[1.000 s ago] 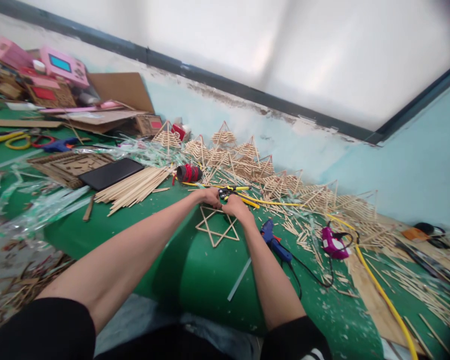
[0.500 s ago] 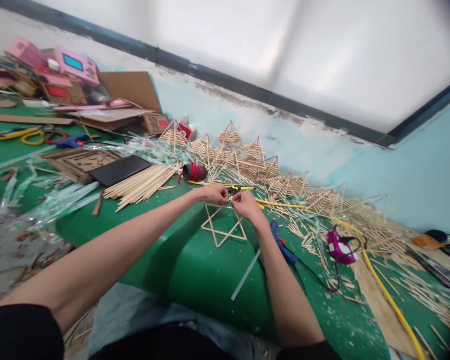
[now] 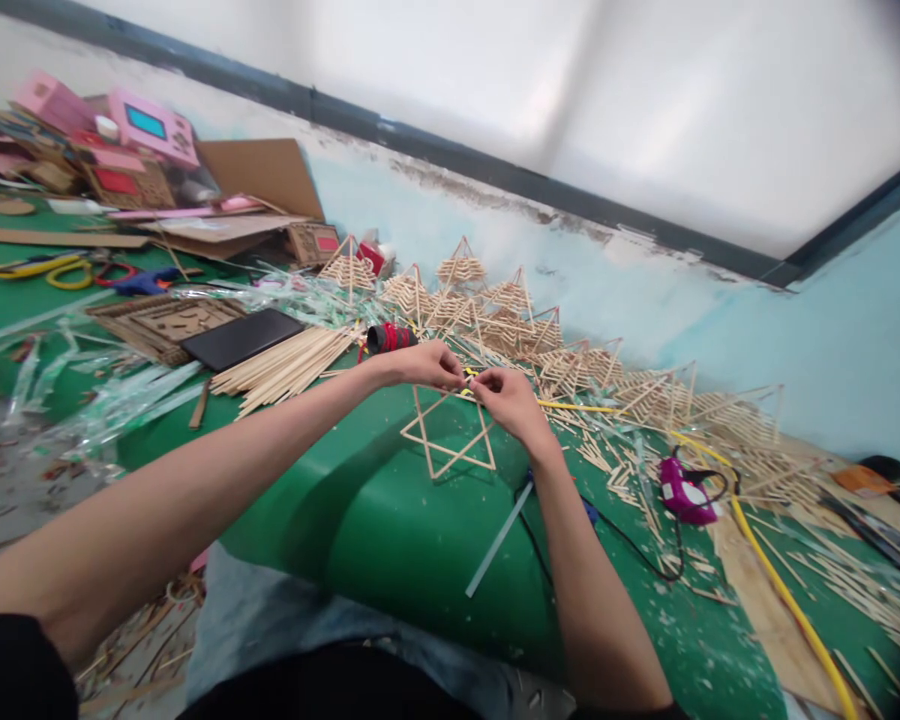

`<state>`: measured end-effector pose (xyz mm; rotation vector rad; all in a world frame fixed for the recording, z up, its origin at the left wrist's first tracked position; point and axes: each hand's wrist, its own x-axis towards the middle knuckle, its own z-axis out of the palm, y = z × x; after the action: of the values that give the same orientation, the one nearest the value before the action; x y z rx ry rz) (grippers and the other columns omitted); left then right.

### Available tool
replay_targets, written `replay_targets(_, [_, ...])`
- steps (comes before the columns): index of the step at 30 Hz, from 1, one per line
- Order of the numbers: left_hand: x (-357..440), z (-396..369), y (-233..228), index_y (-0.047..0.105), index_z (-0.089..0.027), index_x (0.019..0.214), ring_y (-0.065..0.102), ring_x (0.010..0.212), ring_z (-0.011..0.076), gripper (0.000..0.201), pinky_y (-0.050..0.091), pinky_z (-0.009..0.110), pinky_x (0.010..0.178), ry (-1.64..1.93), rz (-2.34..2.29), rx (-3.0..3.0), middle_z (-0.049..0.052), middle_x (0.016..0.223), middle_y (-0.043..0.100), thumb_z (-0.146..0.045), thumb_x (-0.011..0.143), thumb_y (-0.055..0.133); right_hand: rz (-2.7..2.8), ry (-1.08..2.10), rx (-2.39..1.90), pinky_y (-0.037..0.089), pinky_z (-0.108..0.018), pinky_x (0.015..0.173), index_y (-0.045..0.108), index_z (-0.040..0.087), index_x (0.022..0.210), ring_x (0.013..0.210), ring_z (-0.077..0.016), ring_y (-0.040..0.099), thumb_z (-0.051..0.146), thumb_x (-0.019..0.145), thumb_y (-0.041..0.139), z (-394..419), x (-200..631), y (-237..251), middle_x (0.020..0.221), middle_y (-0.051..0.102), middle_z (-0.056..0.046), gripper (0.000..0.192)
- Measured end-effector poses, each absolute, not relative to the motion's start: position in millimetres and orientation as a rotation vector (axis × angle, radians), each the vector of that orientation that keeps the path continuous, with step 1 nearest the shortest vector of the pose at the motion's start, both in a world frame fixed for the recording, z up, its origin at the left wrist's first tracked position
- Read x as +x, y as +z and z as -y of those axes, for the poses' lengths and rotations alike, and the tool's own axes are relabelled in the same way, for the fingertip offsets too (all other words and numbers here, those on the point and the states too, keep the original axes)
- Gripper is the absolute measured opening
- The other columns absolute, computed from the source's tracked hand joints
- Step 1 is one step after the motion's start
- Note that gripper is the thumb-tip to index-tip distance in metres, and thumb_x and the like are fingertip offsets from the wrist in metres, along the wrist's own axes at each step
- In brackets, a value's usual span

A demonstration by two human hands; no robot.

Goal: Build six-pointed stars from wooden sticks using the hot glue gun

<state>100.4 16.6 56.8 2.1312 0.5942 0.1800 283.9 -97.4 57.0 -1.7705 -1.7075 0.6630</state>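
A six-pointed star [image 3: 461, 457] of thin wooden sticks is in front of me over the green table, its near points towards me. My left hand [image 3: 436, 364] is closed in a pinch at the star's far tip. My right hand [image 3: 504, 398] pinches at the same spot, with the two sets of fingertips almost meeting. The fingers hide the joint between them. Beneath my right forearm, a blue glue gun [image 3: 589, 510] is mostly covered. A clear glue stick [image 3: 499, 540] extends from it towards the table's near edge.
Stacked stick pyramids [image 3: 510, 310] line the wall. A bundle of sticks [image 3: 292, 368], a black tablet-like slab [image 3: 241, 338] and a dark roll with red binding [image 3: 390, 338] lie left. Right are a purple device [image 3: 686, 490], a yellow cable [image 3: 780, 600] and scattered sticks.
Both hands have moved slightly away from me, and the star has shifted with them. My right forearm now covers more of the glue gun.
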Motion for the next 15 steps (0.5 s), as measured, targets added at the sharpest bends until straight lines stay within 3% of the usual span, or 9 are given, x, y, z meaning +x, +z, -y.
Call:
replay_targets(9, [80, -13, 78, 0.067, -0.012, 0.104, 0.068, 0.084, 0.0158, 0.025, 0.06, 0.034, 0.077, 0.273, -0.587, 2.125, 0.004, 0.097, 0.069, -0.037, 0.098, 0.067, 1.362, 0.572, -1.67, 0.059, -0.044, 0.092, 0.064, 0.017, 0.124, 0.106, -0.0214, 0.068, 0.041, 0.099, 0.064, 117, 306, 49, 0.123, 0.068, -0.008, 0.035])
replay_targets(13, [69, -6, 86, 0.073, -0.011, 0.086, 0.064, 0.073, 0.0144, 0.028, 0.053, 0.03, 0.073, 0.374, -0.605, 2.067, 0.001, 0.076, 0.068, -0.039, 0.088, 0.075, 1.174, 0.55, -1.595, 0.057, -0.043, 0.091, 0.067, 0.016, 0.116, 0.098, -0.02, 0.07, 0.048, 0.1, 0.061, 144, 309, 29, 0.111, 0.071, -0.007, 0.036])
replay_targets(15, [65, -2, 88, 0.074, -0.011, 0.08, 0.062, 0.071, 0.0144, 0.032, 0.049, 0.028, 0.072, 0.431, -0.617, 2.028, 0.002, 0.071, 0.068, -0.043, 0.081, 0.078, 1.117, 0.571, -1.535, 0.056, -0.041, 0.089, 0.07, 0.016, 0.109, 0.093, -0.0214, 0.071, 0.059, 0.098, 0.056, 159, 304, 21, 0.1, 0.075, -0.008, 0.046])
